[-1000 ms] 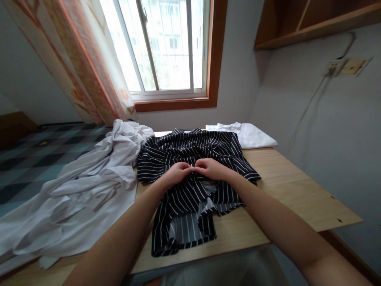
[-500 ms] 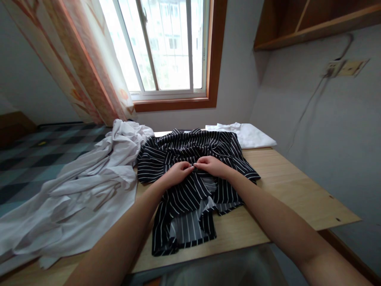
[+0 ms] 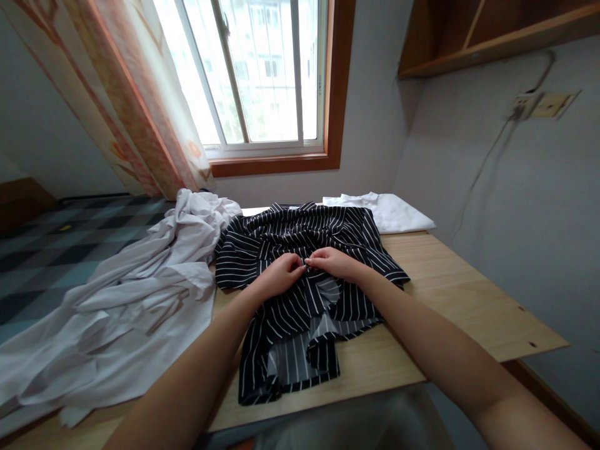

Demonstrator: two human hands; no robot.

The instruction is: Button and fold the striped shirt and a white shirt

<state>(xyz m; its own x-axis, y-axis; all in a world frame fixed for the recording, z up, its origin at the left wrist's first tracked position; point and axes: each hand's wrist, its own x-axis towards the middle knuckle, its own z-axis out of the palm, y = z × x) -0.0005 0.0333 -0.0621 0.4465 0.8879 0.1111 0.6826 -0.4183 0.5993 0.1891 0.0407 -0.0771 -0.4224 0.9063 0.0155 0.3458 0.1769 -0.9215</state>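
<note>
A black shirt with white stripes (image 3: 285, 312) lies spread on the wooden table, collar toward the window. Its front is closed above my hands and hangs apart below them, where the paler inside shows. My left hand (image 3: 284, 274) pinches the front edge near the middle of the shirt. Close against it, my right hand (image 3: 330, 261) pinches the same spot from the other side, fingertips nearly touching. Any button between the fingers is too small to make out.
Crumpled white clothing (image 3: 154, 300) covers the table's left side. A folded white garment (image 3: 394, 214) lies at the back right. The table's bare wood (image 3: 469, 294) shows at right. Beyond are a checked bed (image 3: 94, 244), a window (image 3: 262, 81) and a wall shelf (image 3: 497, 56).
Both hands stay at the same spot on the shirt front, with only slight finger movement. The lower front edge has shifted a little.
</note>
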